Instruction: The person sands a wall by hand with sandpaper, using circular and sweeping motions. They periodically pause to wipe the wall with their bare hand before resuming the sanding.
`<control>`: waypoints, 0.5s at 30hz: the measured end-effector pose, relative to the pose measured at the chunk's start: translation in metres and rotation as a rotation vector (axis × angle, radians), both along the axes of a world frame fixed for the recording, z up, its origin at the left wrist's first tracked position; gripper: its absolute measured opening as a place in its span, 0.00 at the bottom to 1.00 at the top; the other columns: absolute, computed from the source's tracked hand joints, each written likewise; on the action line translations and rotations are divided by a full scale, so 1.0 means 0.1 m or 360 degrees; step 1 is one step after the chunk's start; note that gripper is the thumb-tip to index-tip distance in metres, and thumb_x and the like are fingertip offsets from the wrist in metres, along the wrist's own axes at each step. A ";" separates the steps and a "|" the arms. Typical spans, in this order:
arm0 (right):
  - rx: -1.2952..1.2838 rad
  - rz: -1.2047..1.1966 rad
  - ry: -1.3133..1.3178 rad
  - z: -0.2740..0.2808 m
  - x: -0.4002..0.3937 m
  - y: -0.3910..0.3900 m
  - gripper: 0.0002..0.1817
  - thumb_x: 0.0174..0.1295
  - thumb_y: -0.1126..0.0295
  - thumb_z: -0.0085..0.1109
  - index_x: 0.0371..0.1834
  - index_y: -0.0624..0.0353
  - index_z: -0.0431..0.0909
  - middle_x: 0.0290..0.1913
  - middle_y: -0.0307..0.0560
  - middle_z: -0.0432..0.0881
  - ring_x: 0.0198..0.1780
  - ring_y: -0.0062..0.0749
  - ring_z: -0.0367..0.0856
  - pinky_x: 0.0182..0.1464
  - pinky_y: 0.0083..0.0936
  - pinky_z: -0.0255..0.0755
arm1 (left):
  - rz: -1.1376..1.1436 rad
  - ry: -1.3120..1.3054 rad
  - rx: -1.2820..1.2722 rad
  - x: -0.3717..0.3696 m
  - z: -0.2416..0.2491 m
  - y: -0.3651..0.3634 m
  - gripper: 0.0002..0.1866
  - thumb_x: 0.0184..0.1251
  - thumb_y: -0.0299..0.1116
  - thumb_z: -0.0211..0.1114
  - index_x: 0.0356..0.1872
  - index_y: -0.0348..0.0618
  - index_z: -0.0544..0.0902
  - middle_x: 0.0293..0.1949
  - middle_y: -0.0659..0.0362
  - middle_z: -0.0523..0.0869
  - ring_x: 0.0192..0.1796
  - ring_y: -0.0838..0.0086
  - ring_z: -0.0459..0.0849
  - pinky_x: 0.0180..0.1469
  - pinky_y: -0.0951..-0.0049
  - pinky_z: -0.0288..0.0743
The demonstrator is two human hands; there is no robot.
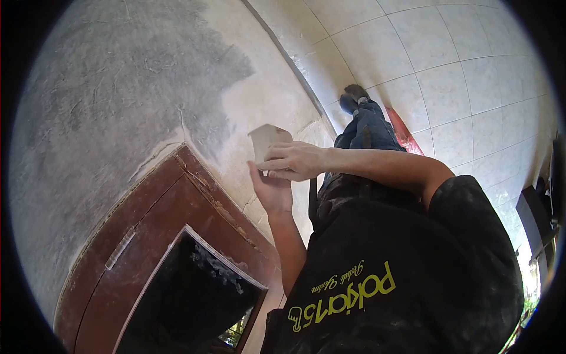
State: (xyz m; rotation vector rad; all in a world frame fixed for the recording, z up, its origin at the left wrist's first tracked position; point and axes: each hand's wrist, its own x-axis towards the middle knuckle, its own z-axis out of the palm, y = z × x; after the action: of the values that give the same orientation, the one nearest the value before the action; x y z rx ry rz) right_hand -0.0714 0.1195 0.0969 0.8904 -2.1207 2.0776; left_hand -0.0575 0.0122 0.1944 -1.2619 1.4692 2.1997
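A small, pale beige sheet or flat piece (pixel 268 137) is between my hands, in front of the wall. My right hand (pixel 295 160) reaches in from the right with its fingers bent over the lower part of this piece. Below it, my left hand (pixel 272 190) is raised, with its thumb side against the lower edge of the piece. Its other fingers are partly hidden behind my right hand.
The wall (pixel 135 76) has a grey patch and a pale patch. A brown wooden frame (pixel 150 206) surrounds a dark pane (pixel 188 295) at the lower left. Pale floor tiles (pixel 442 82) and a red object (pixel 404 131) lie beyond my legs (pixel 368 130).
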 end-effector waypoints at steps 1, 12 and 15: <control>-0.0019 -0.0038 0.0112 -0.04 0.02 -0.01 0.21 0.63 0.58 0.57 0.59 0.51 0.77 0.50 0.45 0.78 0.52 0.42 0.77 0.49 0.38 0.75 | -0.0155 0.0061 -0.0046 0.04 -0.15 -0.13 0.21 0.77 0.45 0.45 0.62 0.41 0.67 0.56 0.49 0.74 0.55 0.62 0.77 0.58 0.62 0.72; -0.0235 -0.0367 -0.1855 0.53 -0.31 -0.30 0.49 0.65 0.34 0.44 0.72 0.70 0.55 0.69 0.71 0.62 0.70 0.54 0.64 0.68 0.35 0.59 | -0.1071 0.0650 -0.1582 0.32 -0.35 0.25 0.26 0.78 0.43 0.45 0.65 0.30 0.64 0.59 0.45 0.74 0.61 0.62 0.72 0.63 0.65 0.64; -0.0341 -0.0257 -0.2194 0.31 -0.58 -0.43 0.42 0.69 0.40 0.39 0.65 0.75 0.64 0.61 0.73 0.71 0.66 0.59 0.69 0.66 0.40 0.62 | -0.1184 0.0403 -0.1468 0.30 -0.33 0.28 0.30 0.75 0.42 0.51 0.68 0.29 0.61 0.64 0.42 0.70 0.68 0.59 0.67 0.69 0.65 0.57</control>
State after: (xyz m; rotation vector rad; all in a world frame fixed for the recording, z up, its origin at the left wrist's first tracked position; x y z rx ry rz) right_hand -0.1293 0.0764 0.1274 -1.0536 -2.0008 3.0964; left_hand -0.0277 0.0401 0.1615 -0.3963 2.6435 1.2150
